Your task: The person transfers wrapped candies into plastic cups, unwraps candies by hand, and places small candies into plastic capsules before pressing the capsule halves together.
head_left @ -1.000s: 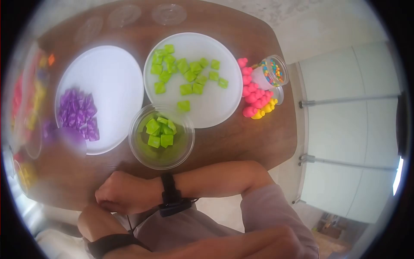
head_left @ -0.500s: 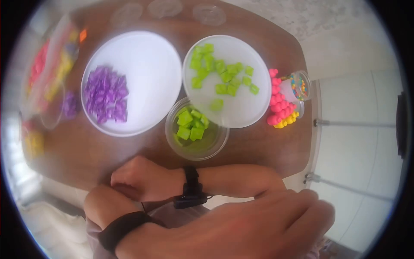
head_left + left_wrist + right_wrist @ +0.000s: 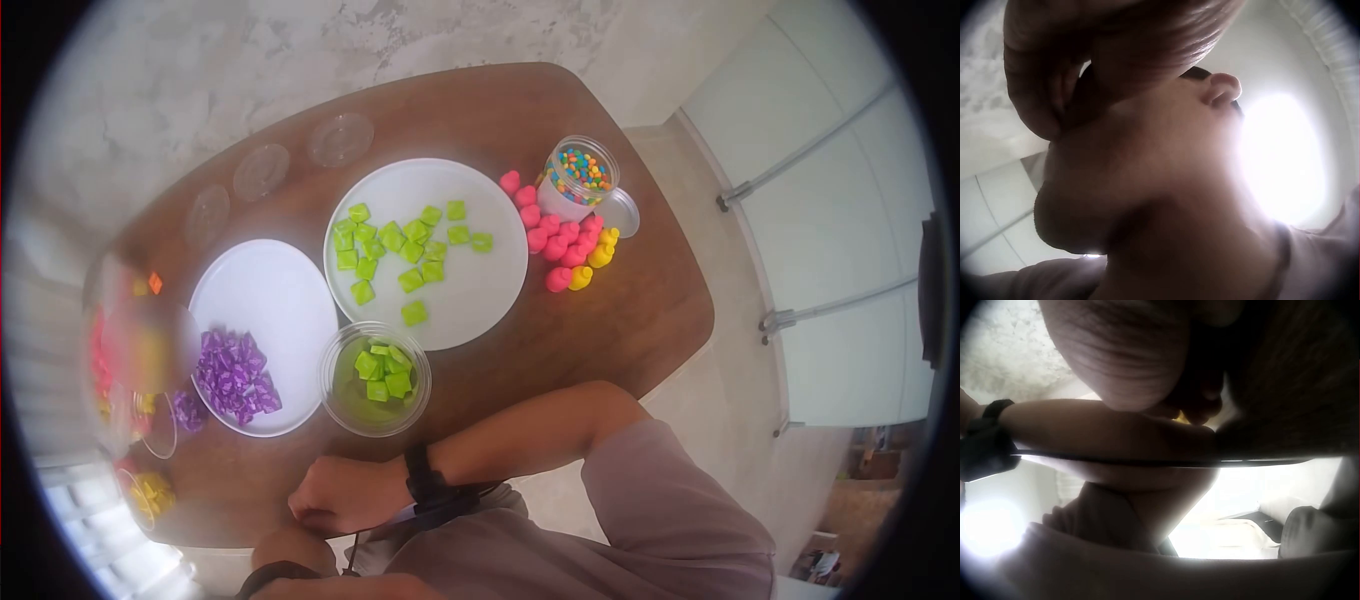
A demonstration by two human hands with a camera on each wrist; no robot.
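The work looks paused, with neither hand reaching. The right hand (image 3: pixel 345 495) rests by the near edge of the brown table (image 3: pixel 560 350), its fingers bent under; its wrist view is so dark that I cannot tell whether they hold anything. The left hand (image 3: pixel 1116 50) is up close by the person's head (image 3: pixel 1141 169), and how its fingers lie cannot be told. Beyond the right hand, a clear round bowl (image 3: pixel 343 398) stands at the near left rim of the right-hand white plate (image 3: pixel 480 310). To go on with the loose green squares (image 3: pixel 411 281) there would call for a reach past the bowl and a light pinch. The bowl stands upright, mouth up; being round, it has no long axis. The green squares inside (image 3: pixel 398 385) lie piled at mixed angles.
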